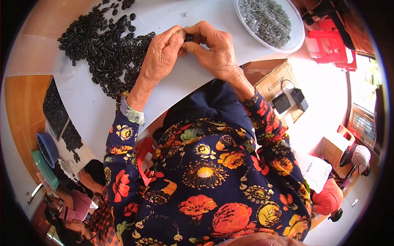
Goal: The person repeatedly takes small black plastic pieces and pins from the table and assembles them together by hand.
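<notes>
Both my hands meet above the near edge of a pale table (88, 96), fingertips close together. Between them sits a small black plastic part (188, 37), mostly covered by the fingers. My right hand (217, 49) pinches it between thumb and forefinger. Against its other side my left hand (162, 55) is closed, thumb pressed on the curled forefinger; what lies inside that grip is hidden. A wide heap of black oval plastic parts with holes (111, 51) spreads beside my left hand. Beyond my right hand stands a round white tub (298, 30) full of small clear pieces (266, 20).
An open cardboard box (279, 76) and a black two-part object (290, 99) are right of my lap. Red plastic stools (328, 45) stand farther right. At left are more black parts (55, 104), a blue basket (47, 149) and a green basket (45, 170). Other people sit at both lower sides.
</notes>
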Demonstrator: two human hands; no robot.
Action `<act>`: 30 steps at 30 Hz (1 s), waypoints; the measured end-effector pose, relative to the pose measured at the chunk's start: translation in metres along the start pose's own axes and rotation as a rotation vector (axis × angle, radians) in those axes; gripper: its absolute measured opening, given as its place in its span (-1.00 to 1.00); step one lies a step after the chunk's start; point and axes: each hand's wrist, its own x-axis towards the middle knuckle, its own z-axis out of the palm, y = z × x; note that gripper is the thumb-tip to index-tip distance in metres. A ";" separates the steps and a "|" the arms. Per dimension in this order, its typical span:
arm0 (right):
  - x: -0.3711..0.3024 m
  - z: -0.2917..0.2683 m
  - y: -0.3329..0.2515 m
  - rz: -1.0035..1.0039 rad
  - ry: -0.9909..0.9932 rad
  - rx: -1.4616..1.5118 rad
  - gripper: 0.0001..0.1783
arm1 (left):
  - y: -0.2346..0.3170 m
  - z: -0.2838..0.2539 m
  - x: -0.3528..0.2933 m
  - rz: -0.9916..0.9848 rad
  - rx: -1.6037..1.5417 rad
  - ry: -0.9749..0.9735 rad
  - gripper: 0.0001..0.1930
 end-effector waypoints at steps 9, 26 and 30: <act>0.001 0.002 -0.004 -0.096 0.021 0.019 -0.81 | 0.005 -0.004 -0.004 0.043 -0.001 -0.021 -0.68; 0.008 0.005 -0.011 0.056 0.008 0.096 -0.80 | -0.006 0.002 -0.010 0.041 -0.194 0.076 -0.63; 0.056 -0.030 -0.034 -0.057 0.176 -0.219 -0.83 | -0.012 0.008 -0.029 -0.005 -0.288 -0.034 -0.63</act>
